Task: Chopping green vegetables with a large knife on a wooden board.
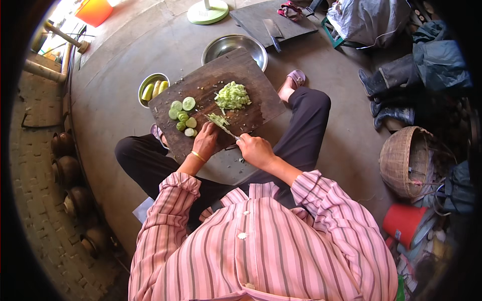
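On a dark wooden cutting board (260, 81) lie a heap of finely chopped green vegetable (232, 96) and, to its left, several round green slices (182, 116). My right hand (256, 150) is closed around the handle of a knife (227, 130), whose thin blade points up and left. Some cut green strips (219, 119) lie along the blade. My left hand (206, 141) rests at the board's near side by the blade, fingers bent downward; whether it grips a piece is hidden. Peeled pieces of vegetable (156, 90) stand in a small metal bowl (140, 91) left of the board.
Beyond the board is a wide steel basin (206, 52), partly covered by it. A cleaver (272, 29) lies on a dark slab (248, 19) behind. My feet flank the board. Boots (395, 116), a wicker basket (393, 161) and a red bucket (404, 224) are at the right; pots line the left wall.
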### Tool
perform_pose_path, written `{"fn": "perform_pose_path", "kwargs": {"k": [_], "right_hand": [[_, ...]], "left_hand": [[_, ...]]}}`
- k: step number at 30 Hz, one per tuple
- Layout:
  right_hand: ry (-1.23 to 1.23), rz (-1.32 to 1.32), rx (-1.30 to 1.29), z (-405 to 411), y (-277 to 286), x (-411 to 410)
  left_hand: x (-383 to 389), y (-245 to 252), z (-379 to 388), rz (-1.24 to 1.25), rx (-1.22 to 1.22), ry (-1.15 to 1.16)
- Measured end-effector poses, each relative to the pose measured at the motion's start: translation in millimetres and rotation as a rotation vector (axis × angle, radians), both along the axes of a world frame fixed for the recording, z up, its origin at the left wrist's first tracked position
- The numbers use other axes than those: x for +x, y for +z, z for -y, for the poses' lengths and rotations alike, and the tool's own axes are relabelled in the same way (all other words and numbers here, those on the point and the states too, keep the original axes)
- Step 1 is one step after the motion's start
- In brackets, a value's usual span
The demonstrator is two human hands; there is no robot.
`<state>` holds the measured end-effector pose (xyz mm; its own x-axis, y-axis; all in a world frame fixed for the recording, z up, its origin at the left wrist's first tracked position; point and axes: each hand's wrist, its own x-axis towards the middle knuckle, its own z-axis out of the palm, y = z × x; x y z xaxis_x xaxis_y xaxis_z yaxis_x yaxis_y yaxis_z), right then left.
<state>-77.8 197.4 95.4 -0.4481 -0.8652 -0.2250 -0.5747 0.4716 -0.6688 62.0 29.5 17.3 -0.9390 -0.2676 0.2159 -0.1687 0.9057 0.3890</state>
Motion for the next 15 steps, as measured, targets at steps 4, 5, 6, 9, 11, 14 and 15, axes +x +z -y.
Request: {"fn": "perform_pose_path", "kwargs": {"k": [4,5,6,9,11,14,15], "right_hand": [[-0.046,-0.001,-0.077,12,-14,4],[-0.053,-0.004,-0.106,14,-17,3],[-0.049,-0.001,-0.106,15,-14,1],[-0.016,0.015,-0.053,8,-6,-3],[0.003,0.008,-0.04,1,-3,-1],[-0.032,0.005,-0.036,5,-13,3],[-0.033,0.005,-0.037,8,-12,4]], "left_hand": [[-1,2,1,0.077,-0.076,-0.012],[-2,1,1,0.077,-0.079,-0.013],[-1,-2,0,0.046,-0.074,0.001],[3,-8,0,0.019,-0.06,0.022],[4,-11,0,0.022,-0.05,0.03],[1,-9,1,-0.048,-0.045,0.014],[0,-6,2,-0.032,-0.041,0.005]]}}
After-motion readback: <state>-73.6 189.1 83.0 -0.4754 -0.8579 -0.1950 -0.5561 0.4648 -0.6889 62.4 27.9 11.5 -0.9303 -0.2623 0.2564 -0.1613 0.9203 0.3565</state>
